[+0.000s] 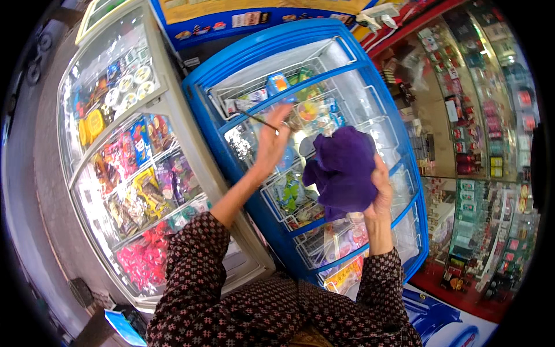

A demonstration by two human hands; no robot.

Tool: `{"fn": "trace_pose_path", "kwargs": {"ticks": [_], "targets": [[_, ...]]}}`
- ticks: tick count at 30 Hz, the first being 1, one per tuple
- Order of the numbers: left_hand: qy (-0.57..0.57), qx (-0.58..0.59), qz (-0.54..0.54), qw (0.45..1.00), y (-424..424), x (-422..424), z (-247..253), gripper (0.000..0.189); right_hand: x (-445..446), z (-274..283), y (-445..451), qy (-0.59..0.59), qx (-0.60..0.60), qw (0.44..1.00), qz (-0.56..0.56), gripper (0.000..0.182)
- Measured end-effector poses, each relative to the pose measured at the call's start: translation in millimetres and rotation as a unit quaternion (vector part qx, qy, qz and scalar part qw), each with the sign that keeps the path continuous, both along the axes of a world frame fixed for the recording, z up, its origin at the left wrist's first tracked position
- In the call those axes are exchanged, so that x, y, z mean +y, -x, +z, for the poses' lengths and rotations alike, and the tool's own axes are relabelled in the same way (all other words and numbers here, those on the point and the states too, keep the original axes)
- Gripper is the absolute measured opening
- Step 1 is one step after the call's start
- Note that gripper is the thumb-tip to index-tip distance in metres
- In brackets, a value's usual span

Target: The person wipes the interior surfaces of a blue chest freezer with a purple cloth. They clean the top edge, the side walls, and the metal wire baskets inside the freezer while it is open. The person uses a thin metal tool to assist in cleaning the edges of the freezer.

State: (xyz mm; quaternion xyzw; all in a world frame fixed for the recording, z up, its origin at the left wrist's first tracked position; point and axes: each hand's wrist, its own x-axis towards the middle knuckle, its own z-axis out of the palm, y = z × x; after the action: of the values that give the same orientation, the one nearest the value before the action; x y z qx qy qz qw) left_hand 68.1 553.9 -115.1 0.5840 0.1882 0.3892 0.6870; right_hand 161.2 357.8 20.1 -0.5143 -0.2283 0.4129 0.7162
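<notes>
My right hand (pixel 381 186) grips a bunched purple cloth (pixel 342 173) above the sliding glass lid of a blue chest freezer (pixel 204 117). Its folds hang to the left of my fingers. My left hand (pixel 274 143), a little blurred, is over the same glass with a thin dark stick (pixel 260 120) between its fingers, pointing up and left. What the stick is I cannot tell. Beneath the lid, wire baskets hold packaged goods, among them a blue and orange box (pixel 277 83), a round tub (pixel 308 110) and green packets (pixel 286 191). The cloth hides part of them.
To the left a second, glass-topped freezer (pixel 173 104) holds bagged goods and white-lidded tubs (pixel 128 92). On the right stands a glass display case (pixel 451 173) with small boxes. A power strip with plugs (pixel 377 17) lies past the freezer's far corner. A road (pixel 26 195) runs along the left.
</notes>
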Motion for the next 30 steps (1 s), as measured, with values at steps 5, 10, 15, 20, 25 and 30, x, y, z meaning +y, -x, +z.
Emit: {"fn": "trace_pose_path", "kwargs": {"ticks": [5, 10, 15, 20, 25, 30], "targets": [[0.121, 0.042, -0.138, 0.982, 71, -48, 8, 0.045, 116, -14, 37, 0.024, 0.081, 0.996, 0.018, 0.062], [0.446, -0.126, -0.040, 0.885, 95, -38, -31, 0.041, 238, -89, 50, 0.047, -0.328, 0.932, 0.149, 0.048], [0.649, -0.215, 0.096, 0.723, 91, 17, -41, 0.042, 334, -161, 63, 0.011, -0.606, 0.786, 0.118, 0.034], [0.666, -0.237, -0.006, 0.707, 83, 41, -47, 0.031, 369, -183, 54, 0.048, -0.687, 0.707, 0.165, 0.034], [0.723, -0.233, -0.011, 0.651, 59, 8, -50, 0.028, 384, -218, 47, 0.133, -0.720, 0.630, 0.259, 0.039], [0.564, -0.188, 0.012, 0.804, 56, -23, -63, 0.031, 393, -214, 49, 0.126, -0.735, 0.595, 0.300, 0.041]]}}
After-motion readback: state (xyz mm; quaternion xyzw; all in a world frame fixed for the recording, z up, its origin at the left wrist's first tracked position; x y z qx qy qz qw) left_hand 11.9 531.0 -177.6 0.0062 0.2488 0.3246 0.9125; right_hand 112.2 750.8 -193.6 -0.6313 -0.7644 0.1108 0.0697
